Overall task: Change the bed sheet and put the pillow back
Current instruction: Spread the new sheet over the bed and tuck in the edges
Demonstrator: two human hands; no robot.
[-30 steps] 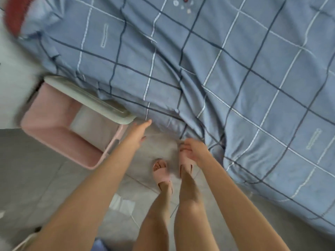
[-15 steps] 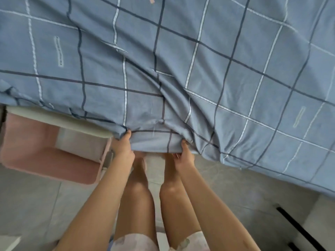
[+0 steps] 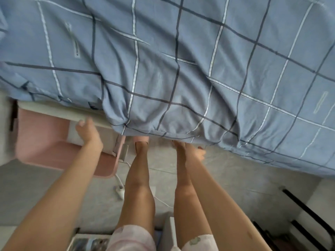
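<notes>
One large blue checked sheet (image 3: 181, 69) fills the upper part of the view. It is spread flat but rumpled, and the bed beneath it is wholly hidden. Its near edge runs from left to right in front of the person and then slants lower toward the right. A bunched hem (image 3: 163, 132) hangs down just above the person's feet. No pillow is in view.

Below lies grey floor (image 3: 235, 178). At the left a pink stand (image 3: 41, 140) with a pale top sits partly tucked under the sheet's overhang.

The right hand (image 3: 190, 151) is the nearer one. It sits directly under the hanging hem, with its fingers (image 3: 178, 144) fairly straight, held close together and pointing up at the cloth. The tips reach the hem's edge, but blur hides whether they actually touch it. The left hand (image 3: 88, 133) is off to the left, apart from the sheet and over the stand's pale top. Its fingers are loosely curled and hold nothing.

The hem lies just ahead of and above the right fingertips, and to the right of the left hand. Judging from this, the next tug or tuck falls most naturally to the right hand, worked along the edge's left-to-right line, while the left hand would have to travel right to help.

A thin white cable (image 3: 120, 191) trails across the floor beside the left leg.
</notes>
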